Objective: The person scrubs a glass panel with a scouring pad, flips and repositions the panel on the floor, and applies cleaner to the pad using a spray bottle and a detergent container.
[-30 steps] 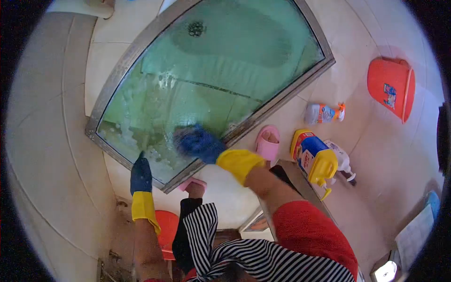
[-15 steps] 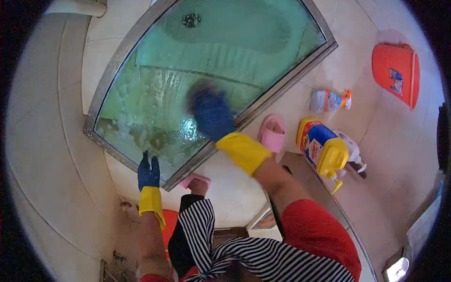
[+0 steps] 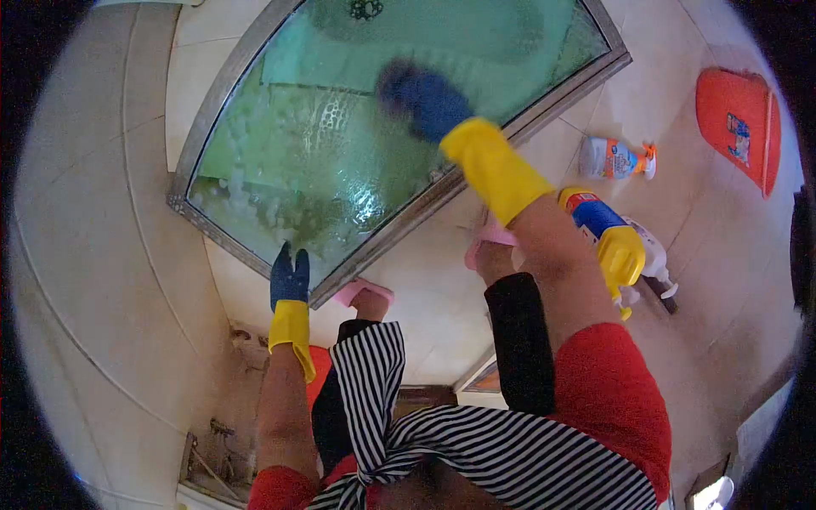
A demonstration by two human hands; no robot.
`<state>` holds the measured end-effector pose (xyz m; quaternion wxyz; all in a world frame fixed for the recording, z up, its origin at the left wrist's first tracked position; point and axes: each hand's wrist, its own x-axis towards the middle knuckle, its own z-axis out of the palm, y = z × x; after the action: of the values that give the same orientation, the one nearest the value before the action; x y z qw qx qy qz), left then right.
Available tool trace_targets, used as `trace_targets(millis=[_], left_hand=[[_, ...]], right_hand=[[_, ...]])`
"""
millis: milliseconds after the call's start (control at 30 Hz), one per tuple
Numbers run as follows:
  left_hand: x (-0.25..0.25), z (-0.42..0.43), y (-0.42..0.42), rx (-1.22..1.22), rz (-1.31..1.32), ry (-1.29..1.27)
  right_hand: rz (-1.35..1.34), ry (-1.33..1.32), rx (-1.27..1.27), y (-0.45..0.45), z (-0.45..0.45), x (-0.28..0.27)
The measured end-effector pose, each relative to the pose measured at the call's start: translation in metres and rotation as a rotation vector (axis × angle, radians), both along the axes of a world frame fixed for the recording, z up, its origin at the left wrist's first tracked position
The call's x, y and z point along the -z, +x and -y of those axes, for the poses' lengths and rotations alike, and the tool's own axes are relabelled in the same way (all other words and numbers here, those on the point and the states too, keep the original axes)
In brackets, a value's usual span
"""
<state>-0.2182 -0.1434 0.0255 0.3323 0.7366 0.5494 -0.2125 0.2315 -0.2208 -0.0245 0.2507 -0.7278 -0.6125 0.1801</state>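
A curved, metal-framed glass panel (image 3: 242, 140) with white suds and wet streaks lies tilted in front of me. My left hand (image 3: 290, 285), in a blue and yellow rubber glove, grips the frame near the lower corner, two fingers apart over the glass. My right hand (image 3: 433, 102), in a matching glove, presses on the glass right of the suds. It is blurred by motion and closed around a dark, rounded thing at its fingertips that I cannot make out.
A spray bottle (image 3: 616, 159), a yellow and blue jug (image 3: 614, 242) and a white pump bottle (image 3: 653, 255) are on the right. Beyond them is a red bucket (image 3: 735, 127). Pink slippers (image 3: 365, 291) are on my feet by the panel's lower edge. Tiled wall (image 3: 85, 212) rises at left.
My right hand has swept up and to the right across the glass. My left hand stays at the frame's lower corner. The whole view has shifted slightly.
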Motion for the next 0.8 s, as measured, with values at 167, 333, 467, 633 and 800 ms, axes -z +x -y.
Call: trace_targets(millis=[167,333,467,633,800], left_hand=[[-0.021,0.009,0.031,-0.056,0.032,-0.065],[-0.027,0.011,0.037,-0.166,0.136,-0.078],[-0.013,0.003,0.009,-0.333,-0.046,0.234],[0.026,0.013,-0.016,-0.445,-0.158,0.300],[0.024,-0.037,0.082,-0.207,-0.063,0.318]], right_hand=[[-0.637,-0.029,0.618,0.062,-0.020,-0.087],[0.188,-0.044,0.621,0.109,0.035,-0.037],[0.407,-0.202,0.762,0.108,0.067,-0.014],[0.049,-0.075,0.103,-0.066,0.034,-0.016],[0.083,-0.371,0.316,0.069,0.067,-0.029]])
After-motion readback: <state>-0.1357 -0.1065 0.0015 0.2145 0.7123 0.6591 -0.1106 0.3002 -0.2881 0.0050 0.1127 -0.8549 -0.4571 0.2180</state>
